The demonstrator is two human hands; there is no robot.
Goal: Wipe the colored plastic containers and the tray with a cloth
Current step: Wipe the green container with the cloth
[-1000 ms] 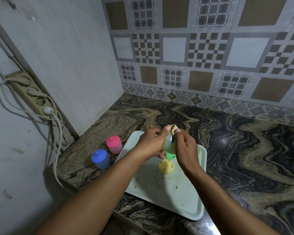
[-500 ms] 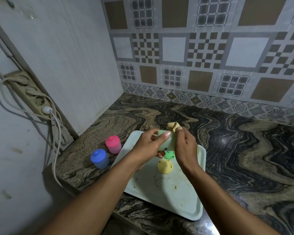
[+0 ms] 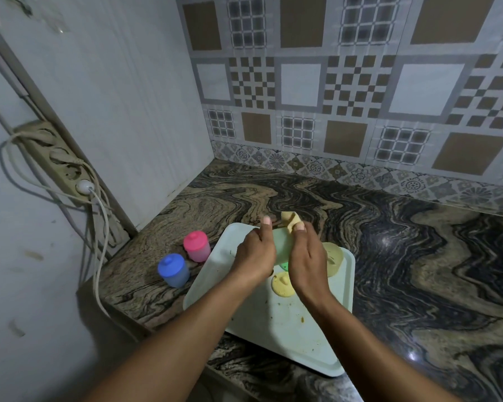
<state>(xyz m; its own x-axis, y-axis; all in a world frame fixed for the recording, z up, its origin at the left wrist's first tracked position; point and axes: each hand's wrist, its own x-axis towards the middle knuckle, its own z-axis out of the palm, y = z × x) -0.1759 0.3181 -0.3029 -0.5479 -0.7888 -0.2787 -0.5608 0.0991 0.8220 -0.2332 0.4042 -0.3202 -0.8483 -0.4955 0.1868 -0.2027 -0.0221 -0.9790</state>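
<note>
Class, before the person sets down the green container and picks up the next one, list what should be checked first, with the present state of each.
1. Green container held by left hand: ok.
2. Cloth in right hand, against the container: ok.
3. Green container fully wiped: cannot tell, hands hide most of it.
4. Bare spot on tray to set it down: ok, though stains remain there.
5. Pink container and blue container stand off the tray, upright and lidded: ok.
6. Yellow lid lies loose on the tray beneath the hands: not ok.
</note>
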